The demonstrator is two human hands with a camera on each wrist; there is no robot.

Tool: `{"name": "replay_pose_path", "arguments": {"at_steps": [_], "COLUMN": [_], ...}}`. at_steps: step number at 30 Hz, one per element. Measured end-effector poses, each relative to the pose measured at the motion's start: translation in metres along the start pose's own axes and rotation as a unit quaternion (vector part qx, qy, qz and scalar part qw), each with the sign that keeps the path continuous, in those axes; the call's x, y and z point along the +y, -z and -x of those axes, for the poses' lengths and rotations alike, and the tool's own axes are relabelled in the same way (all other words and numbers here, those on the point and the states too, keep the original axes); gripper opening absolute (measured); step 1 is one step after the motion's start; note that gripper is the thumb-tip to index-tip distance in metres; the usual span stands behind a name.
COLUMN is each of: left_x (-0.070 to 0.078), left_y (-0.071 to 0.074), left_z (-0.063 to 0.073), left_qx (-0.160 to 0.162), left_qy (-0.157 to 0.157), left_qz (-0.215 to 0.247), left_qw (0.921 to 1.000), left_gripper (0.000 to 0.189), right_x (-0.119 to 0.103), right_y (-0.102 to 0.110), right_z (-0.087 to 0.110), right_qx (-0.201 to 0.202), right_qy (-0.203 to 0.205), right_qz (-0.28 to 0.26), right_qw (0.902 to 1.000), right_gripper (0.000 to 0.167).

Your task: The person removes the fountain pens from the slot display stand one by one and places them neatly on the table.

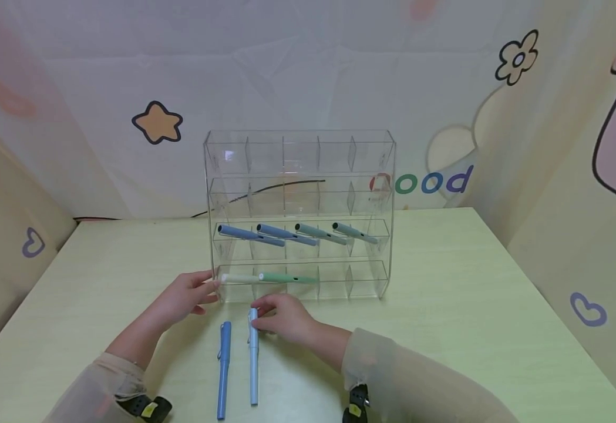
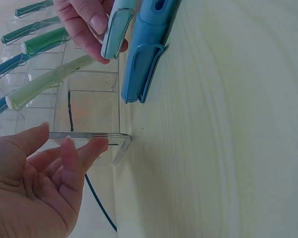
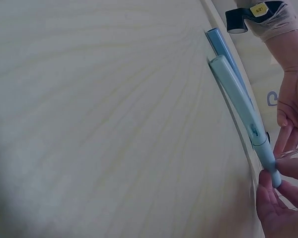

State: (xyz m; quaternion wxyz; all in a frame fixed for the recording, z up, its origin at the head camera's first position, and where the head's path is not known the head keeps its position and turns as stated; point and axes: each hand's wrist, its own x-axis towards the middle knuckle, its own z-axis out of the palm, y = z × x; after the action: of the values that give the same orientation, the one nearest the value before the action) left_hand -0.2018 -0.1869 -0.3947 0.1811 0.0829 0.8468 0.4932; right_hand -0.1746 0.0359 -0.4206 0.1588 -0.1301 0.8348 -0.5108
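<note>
Left hand (image 1: pixel 187 298) grips the clear rack (image 1: pixel 334 288); before it, right hand (image 1: pixel 288 317) pinches a pale-blue pen (image 1: pixel 254 364), which might slip if held loosely.

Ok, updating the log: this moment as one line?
left hand: touches clear rack | right hand: pinches light blue pen | darker blue pen: on table

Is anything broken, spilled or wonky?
Nothing stands out: the clear plastic rack stands upright, no spill shows, and the slim pale-blue pen in the right hand and the slim blue pen beside it look whole.
</note>
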Motion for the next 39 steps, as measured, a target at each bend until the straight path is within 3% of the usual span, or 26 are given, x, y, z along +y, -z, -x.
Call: {"name": "replay_pose_path", "arguments": {"at_steps": [9, 15, 39], "left_x": [0.0, 0.0, -0.001], "left_y": [0.0, 0.0, 0.001], "left_z": [-0.001, -0.002, -0.002], "left_qx": [-0.003, -0.004, -0.008], "left_qy": [-0.001, -0.004, 0.005], "left_qz": [0.001, 0.002, 0.002], "left_qw": [1.0, 1.0, 1.0], "left_gripper": [0.062, 0.063, 0.063], "right_x": [0.0, -0.001, -0.003], "right_y": [-0.002, -0.005, -0.012], "right_z": [-0.003, -0.005, -0.003], "right_qx": [0.007, 0.006, -0.002], "right_qy": [0.025, 0.034, 0.044], "right_qz": [0.101, 0.137, 0.15], "right_qw": [0.9945, 0.99, 0.9877], "right_gripper": [0.024, 0.025, 0.023]}}
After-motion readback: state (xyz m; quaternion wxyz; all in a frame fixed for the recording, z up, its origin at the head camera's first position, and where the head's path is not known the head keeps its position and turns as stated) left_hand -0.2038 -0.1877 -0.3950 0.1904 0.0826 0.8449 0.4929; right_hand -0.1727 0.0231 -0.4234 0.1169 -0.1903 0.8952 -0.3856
